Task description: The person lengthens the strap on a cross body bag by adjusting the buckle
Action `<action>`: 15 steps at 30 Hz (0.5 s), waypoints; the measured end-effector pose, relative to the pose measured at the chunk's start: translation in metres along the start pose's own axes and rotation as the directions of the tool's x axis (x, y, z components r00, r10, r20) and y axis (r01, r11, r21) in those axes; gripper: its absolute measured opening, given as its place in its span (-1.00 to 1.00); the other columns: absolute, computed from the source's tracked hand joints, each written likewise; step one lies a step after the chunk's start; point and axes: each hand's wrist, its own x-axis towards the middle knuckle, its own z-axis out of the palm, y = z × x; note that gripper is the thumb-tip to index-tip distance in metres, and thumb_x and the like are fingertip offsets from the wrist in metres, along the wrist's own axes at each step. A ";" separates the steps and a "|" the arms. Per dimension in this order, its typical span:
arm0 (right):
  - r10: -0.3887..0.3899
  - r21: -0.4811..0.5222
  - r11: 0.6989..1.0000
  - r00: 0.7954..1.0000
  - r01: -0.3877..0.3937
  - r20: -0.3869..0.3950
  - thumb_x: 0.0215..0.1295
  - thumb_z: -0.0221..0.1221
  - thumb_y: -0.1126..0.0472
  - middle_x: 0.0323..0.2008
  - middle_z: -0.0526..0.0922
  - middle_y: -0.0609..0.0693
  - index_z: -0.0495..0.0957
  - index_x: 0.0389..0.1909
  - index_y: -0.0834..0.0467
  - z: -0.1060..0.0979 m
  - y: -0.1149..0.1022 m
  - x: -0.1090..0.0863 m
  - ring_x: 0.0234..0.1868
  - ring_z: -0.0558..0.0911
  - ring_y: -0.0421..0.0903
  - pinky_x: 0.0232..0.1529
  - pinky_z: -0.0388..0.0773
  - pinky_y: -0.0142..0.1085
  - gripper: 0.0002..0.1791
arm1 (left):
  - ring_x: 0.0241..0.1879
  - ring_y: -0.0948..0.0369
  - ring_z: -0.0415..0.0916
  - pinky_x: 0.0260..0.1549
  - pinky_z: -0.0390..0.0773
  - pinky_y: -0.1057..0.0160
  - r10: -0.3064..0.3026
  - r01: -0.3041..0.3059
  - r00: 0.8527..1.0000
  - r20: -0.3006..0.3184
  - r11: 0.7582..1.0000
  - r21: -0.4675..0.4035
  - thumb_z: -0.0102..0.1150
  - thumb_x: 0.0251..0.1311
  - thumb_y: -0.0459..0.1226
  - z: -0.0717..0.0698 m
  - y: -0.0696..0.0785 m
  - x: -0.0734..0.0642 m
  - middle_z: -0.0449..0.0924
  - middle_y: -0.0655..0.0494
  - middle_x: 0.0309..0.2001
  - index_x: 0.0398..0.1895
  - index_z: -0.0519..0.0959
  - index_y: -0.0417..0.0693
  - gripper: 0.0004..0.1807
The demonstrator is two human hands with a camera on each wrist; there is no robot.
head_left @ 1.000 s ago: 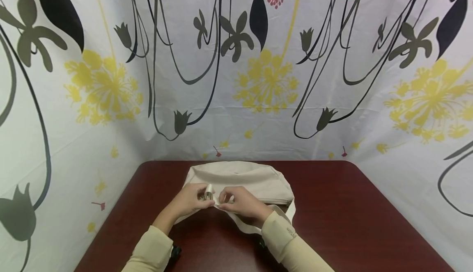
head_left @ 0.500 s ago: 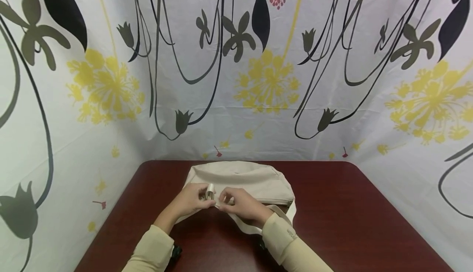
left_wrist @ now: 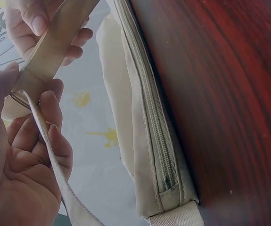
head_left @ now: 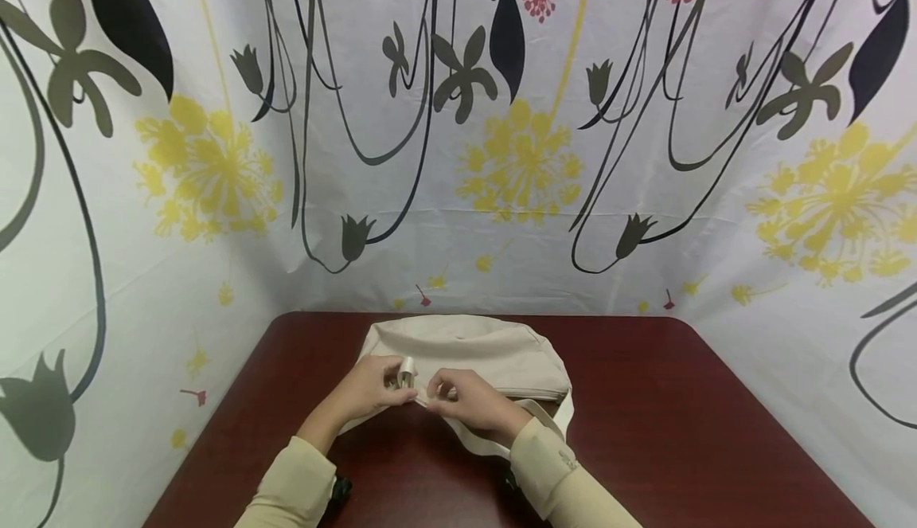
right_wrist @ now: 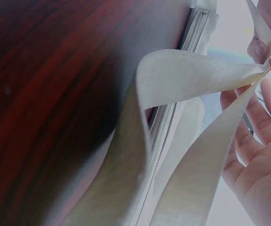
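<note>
While the left hand [head_left: 368, 385] pinches the strap [left_wrist: 60, 42] right by what looks like a thin slider [left_wrist: 20, 100], thumb on one side and fingers curled behind, the right hand [head_left: 469, 400] nips the same strap just beside it, both close together over the near edge of the bag [head_left: 476, 357]. That pale bag lies on the dark red table [head_left: 645, 416], up toward the far side, its zip [left_wrist: 154, 127] looking closed along the stretch that shows. So where are we? Partway, I'd judge: the strap appears to be through the slider already, and it joins the bag at the end seen from the left wrist. Over on the right it sags in a slack curve, so nothing there looks drawn tight. What's left, by the look of it, is settling this one spot and laying the strap down; fingers hide how it folds.
</note>
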 end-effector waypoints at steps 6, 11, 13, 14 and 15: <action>-0.021 -0.009 1.000 1.000 0.020 -0.017 0.35 0.32 0.20 -0.27 0.61 -0.23 0.59 -0.26 0.03 0.000 0.001 0.001 -0.23 0.57 -0.30 -0.15 0.52 -0.36 -0.92 | -0.51 0.38 0.37 -0.46 0.46 0.32 -0.020 0.020 1.000 0.007 1.000 -0.004 0.42 0.22 -0.07 0.000 0.000 -0.001 0.49 0.36 -0.50 -0.41 0.50 0.15 -0.75; -0.035 -0.021 0.999 0.999 0.034 -0.039 0.33 0.32 0.21 -0.28 0.62 -0.22 0.60 -0.28 0.04 0.000 -0.002 0.002 -0.23 0.57 -0.29 -0.17 0.52 -0.37 -0.93 | -0.51 0.38 0.36 -0.46 0.44 0.32 -0.014 0.014 1.000 0.003 1.000 -0.005 0.43 0.21 -0.08 0.000 0.000 0.000 0.48 0.36 -0.51 -0.41 0.51 0.13 -0.75; -0.038 -0.031 0.999 0.998 0.037 -0.046 0.33 0.32 0.20 -0.28 0.63 -0.22 0.60 -0.28 0.03 0.000 -0.002 0.003 -0.24 0.57 -0.29 -0.17 0.53 -0.36 -0.93 | -0.51 0.37 0.36 -0.45 0.45 0.31 -0.012 0.012 1.000 0.003 1.000 -0.005 0.43 0.21 -0.08 0.000 0.000 0.000 0.48 0.36 -0.51 -0.41 0.51 0.12 -0.75; -0.040 -0.033 0.999 0.998 0.038 -0.050 0.33 0.32 0.20 -0.29 0.63 -0.22 0.60 -0.28 0.04 0.000 -0.002 0.003 -0.24 0.57 -0.30 -0.17 0.54 -0.34 -0.93 | -0.51 0.37 0.36 -0.44 0.45 0.31 -0.012 0.012 1.000 0.003 1.000 -0.005 0.43 0.21 -0.08 0.000 0.000 0.000 0.48 0.37 -0.50 -0.41 0.51 0.12 -0.75; -0.041 -0.033 0.999 0.998 0.039 -0.052 0.34 0.32 0.20 -0.28 0.63 -0.22 0.60 -0.29 0.04 0.000 -0.003 0.003 -0.24 0.57 -0.30 -0.17 0.56 -0.32 -0.93 | -0.50 0.37 0.37 -0.44 0.45 0.31 -0.011 0.011 1.000 0.003 1.000 -0.004 0.43 0.21 -0.08 0.000 0.000 0.000 0.48 0.37 -0.50 -0.41 0.51 0.12 -0.75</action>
